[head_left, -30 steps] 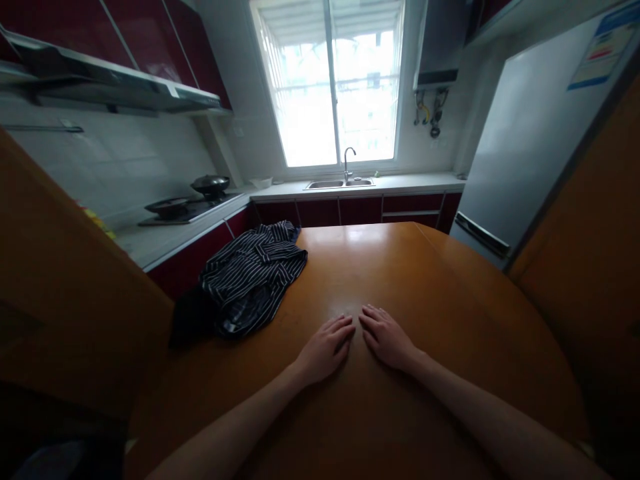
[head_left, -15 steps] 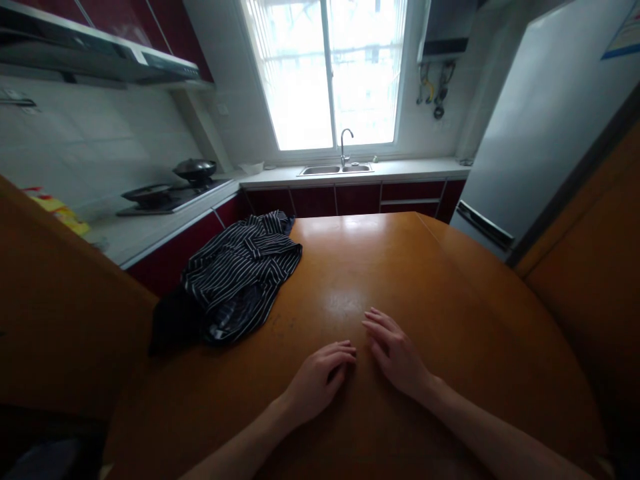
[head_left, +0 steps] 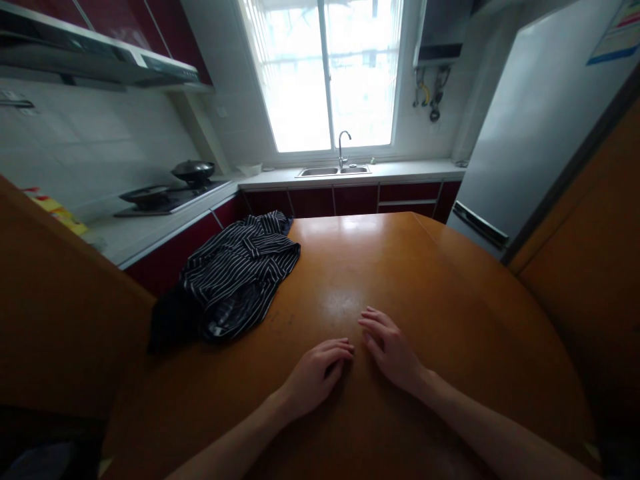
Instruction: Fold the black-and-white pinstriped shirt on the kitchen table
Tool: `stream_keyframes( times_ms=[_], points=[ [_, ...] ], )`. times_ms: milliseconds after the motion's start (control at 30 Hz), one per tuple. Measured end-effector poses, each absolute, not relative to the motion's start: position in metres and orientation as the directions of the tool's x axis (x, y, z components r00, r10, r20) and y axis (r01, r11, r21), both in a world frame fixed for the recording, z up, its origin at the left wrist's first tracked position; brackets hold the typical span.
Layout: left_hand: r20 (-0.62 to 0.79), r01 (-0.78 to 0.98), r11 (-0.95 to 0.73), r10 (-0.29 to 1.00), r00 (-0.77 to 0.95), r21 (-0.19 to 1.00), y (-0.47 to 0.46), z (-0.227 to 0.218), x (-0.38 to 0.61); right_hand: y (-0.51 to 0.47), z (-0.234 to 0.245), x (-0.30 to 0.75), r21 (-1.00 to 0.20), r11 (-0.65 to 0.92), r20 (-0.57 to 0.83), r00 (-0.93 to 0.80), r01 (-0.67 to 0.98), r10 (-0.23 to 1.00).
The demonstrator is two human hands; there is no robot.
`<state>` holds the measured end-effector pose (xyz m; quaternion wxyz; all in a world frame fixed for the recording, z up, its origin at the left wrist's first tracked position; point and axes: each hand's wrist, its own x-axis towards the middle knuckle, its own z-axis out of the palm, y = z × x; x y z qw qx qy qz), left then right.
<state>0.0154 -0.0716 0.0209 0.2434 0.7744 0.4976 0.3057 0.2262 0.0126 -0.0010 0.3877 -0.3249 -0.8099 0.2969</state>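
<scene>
My left hand [head_left: 317, 373] rests on the wooden table [head_left: 420, 293], its fingers loosely curved and holding nothing. Just to its right, my right hand [head_left: 390, 347] lies on the same tabletop with its fingers stretched out and slightly apart. A small gap separates the two hands. At the left side of the table lies a crumpled black garment with white stripes [head_left: 245, 257], several dark folds bunched at its near end. Neither hand touches it; my left hand is the nearer one.
Beyond the table, a counter holds a double sink [head_left: 320, 172] with a tall faucet [head_left: 342, 148] under the window. A stove [head_left: 173, 200] with a wok [head_left: 193, 169] and a pan [head_left: 145, 194] stands at left. A refrigerator [head_left: 525, 127] is at right.
The whole view has shifted very slightly. Both hands keep their pose on the table, and the striped garment lies as before.
</scene>
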Motion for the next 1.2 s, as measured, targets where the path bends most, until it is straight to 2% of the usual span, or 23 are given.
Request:
stream_keyframes(
  times_ms=[400, 533, 600, 700, 800, 933, 1000, 1100, 1200],
  points=[
    [0.281, 0.608, -0.446, 0.893, 0.352, 0.657, -0.068, 0.018, 0.012, 0.009, -0.004, 0.225, -0.723, 0.64, 0.447, -0.531, 0.259, 0.72],
    [0.312, 0.634, -0.483, 0.875, 0.37, 0.604, -0.059, 0.018, 0.004, 0.008, -0.003, 0.225, -0.727, 0.641, 0.45, -0.536, 0.245, 0.715],
    [0.346, 0.685, -0.471, 0.881, 0.324, 0.556, -0.05, 0.017, -0.005, 0.01, -0.003, 0.225, -0.738, 0.632, 0.446, -0.53, 0.238, 0.721],
    [0.433, 0.796, -0.365, 0.89, 0.147, 0.482, -0.031, 0.013, -0.026, 0.015, -0.007, 0.225, -0.753, 0.615, 0.428, -0.536, 0.234, 0.728],
    [0.492, 0.898, -0.167, 0.868, -0.062, 0.407, -0.015, 0.008, -0.052, 0.021, -0.012, 0.224, -0.759, 0.604, 0.405, -0.549, 0.244, 0.731],
    [0.5, 0.951, 0.172, 0.818, -0.284, 0.259, -0.006, 0.001, -0.081, 0.026, -0.016, 0.223, -0.767, 0.589, 0.385, -0.552, 0.254, 0.74],
    [0.476, 0.933, 0.288, 0.803, -0.358, 0.215, -0.006, -0.001, -0.092, 0.027, -0.016, 0.222, -0.77, 0.585, 0.38, -0.554, 0.255, 0.741],
    [0.437, 0.911, 0.356, 0.799, -0.413, 0.211, -0.005, -0.004, -0.106, 0.027, -0.016, 0.222, -0.77, 0.585, 0.376, -0.561, 0.253, 0.737],
    [0.428, 0.919, 0.297, 0.818, -0.384, 0.259, -0.003, -0.006, -0.114, 0.028, -0.016, 0.223, -0.758, 0.599, 0.381, -0.57, 0.259, 0.729]
  ],
)
